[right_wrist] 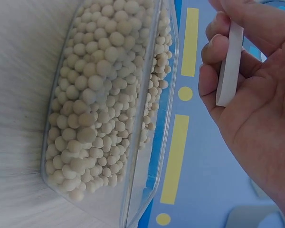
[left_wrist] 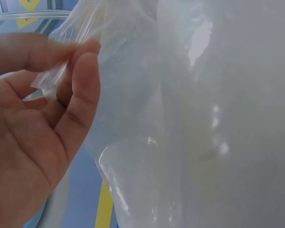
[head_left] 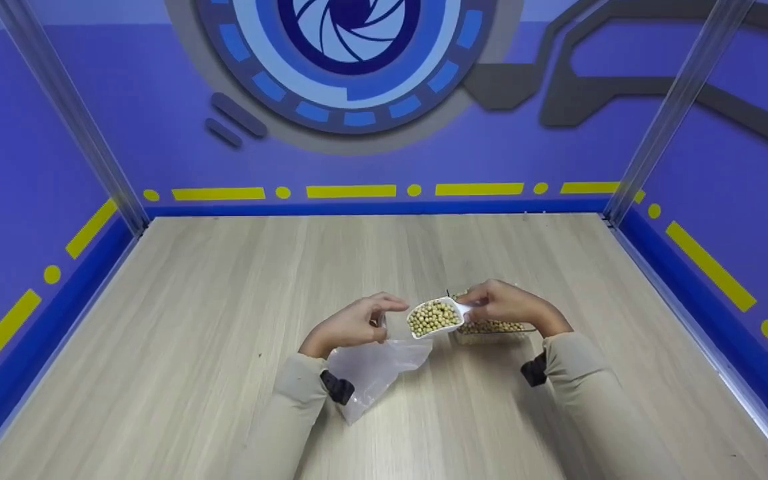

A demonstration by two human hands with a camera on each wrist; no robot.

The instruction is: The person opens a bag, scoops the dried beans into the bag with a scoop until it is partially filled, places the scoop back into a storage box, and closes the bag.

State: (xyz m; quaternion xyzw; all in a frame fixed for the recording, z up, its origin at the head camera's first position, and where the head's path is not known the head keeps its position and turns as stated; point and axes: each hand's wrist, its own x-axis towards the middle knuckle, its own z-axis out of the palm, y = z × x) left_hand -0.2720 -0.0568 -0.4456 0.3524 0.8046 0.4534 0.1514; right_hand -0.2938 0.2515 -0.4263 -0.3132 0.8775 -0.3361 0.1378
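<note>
My right hand (head_left: 507, 305) grips the handle of a white scoop (head_left: 459, 307) heaped with round, pale soybeans (head_left: 434, 317). In the right wrist view, the fingers of the right hand (right_wrist: 251, 71) curl round the white handle (right_wrist: 231, 66). A clear plastic bag (head_left: 377, 367) hangs from my left hand (head_left: 354, 323), just left of the scoop's front edge. The left wrist view shows the thumb and fingers pinching the bag's rim (left_wrist: 80, 28). Beneath the right hand stands a clear container (right_wrist: 128, 209) holding many more soybeans (right_wrist: 95, 109).
A pale wood-grain table (head_left: 224, 287) lies under both hands. Blue panels (head_left: 357, 167) with yellow markings enclose its back and sides, with metal posts (head_left: 677, 100) at the corners. Both wrists wear black straps (head_left: 337, 387).
</note>
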